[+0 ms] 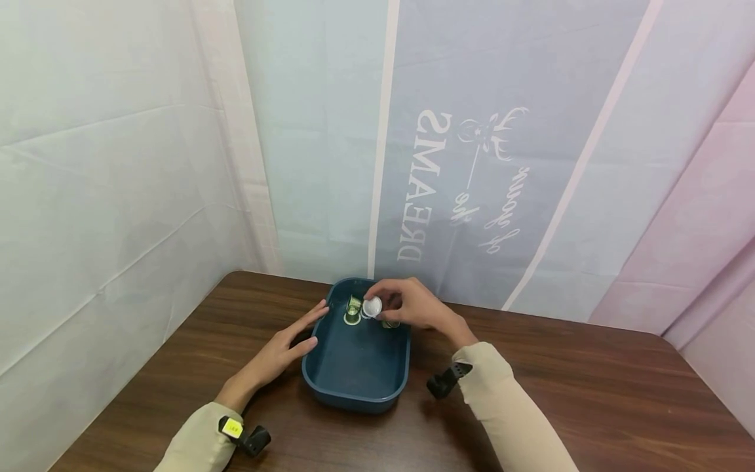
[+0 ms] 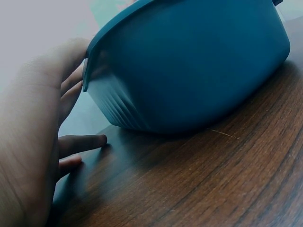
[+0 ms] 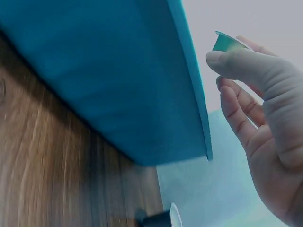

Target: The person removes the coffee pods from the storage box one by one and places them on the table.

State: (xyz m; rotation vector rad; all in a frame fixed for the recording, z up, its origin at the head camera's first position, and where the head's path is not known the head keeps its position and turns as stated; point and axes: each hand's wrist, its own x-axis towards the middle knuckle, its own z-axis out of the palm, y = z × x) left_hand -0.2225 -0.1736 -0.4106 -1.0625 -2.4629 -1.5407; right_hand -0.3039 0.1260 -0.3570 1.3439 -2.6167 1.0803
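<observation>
A blue plastic basin [image 1: 356, 367] sits on the wooden table, with several coffee capsules in its far end. One green capsule [image 1: 352, 309] with a pale rim lies there, and part of another capsule [image 1: 390, 324] shows below my right hand. That right hand [image 1: 413, 305] pinches a coffee capsule [image 1: 372, 307] between thumb and fingers above the basin's far end. Its pale lid shows in the head view, its green side [image 3: 226, 43] in the right wrist view. My left hand [image 1: 277, 351] rests at the basin's left rim, fingers extended; the thumb meets the rim [image 2: 92, 45] in the left wrist view.
A dark capsule-like cup [image 3: 163, 219] with a white rim is low in the right wrist view, beyond the basin. The brown table [image 1: 566, 387] extends to both sides. Printed cloth curtains [image 1: 318, 144] hang behind its back edge.
</observation>
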